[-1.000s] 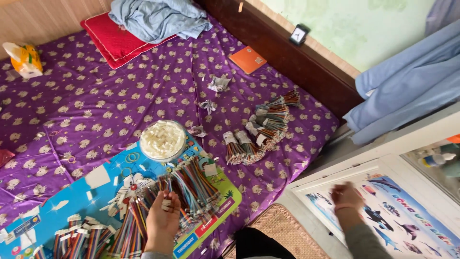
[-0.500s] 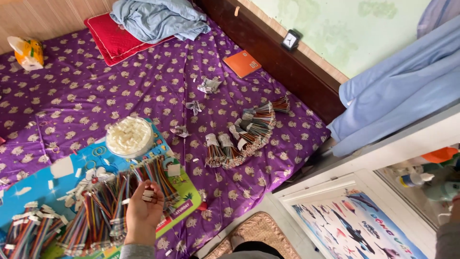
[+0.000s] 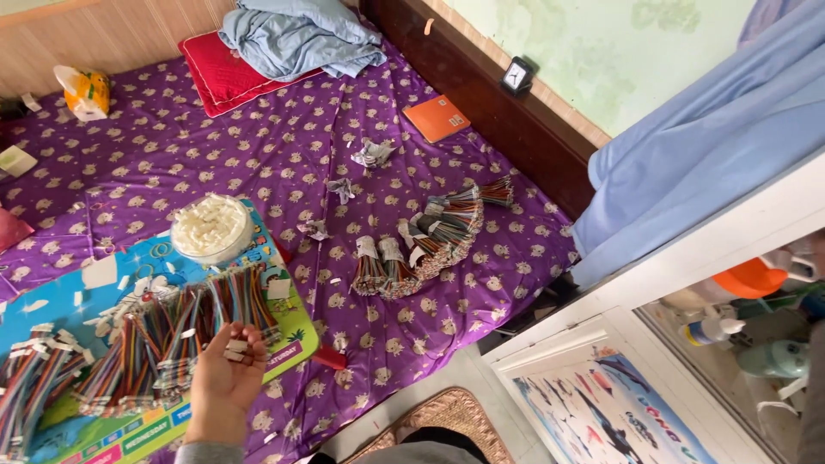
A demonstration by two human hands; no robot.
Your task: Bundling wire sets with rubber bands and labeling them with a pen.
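While my left hand [image 3: 225, 382] hovers palm-up over the mat [image 3: 296, 331], I see its fingers curl loosely round a few small white connectors [image 3: 235, 350]; the grip is half-closed on them. I can't see my right hand. Just above the fingers lie striped ribbon-wire bundles [image 3: 193, 322], thin and flexible, long axes running toward the round bowl [image 3: 211, 230] of white bits. I count one bowl. More bundles [image 3: 430, 241] fan out on the purple patterned sheet [image 3: 284, 163], well apart; exact count I cannot tell. One orange book [image 3: 436, 118], one red pillow [image 3: 225, 76].
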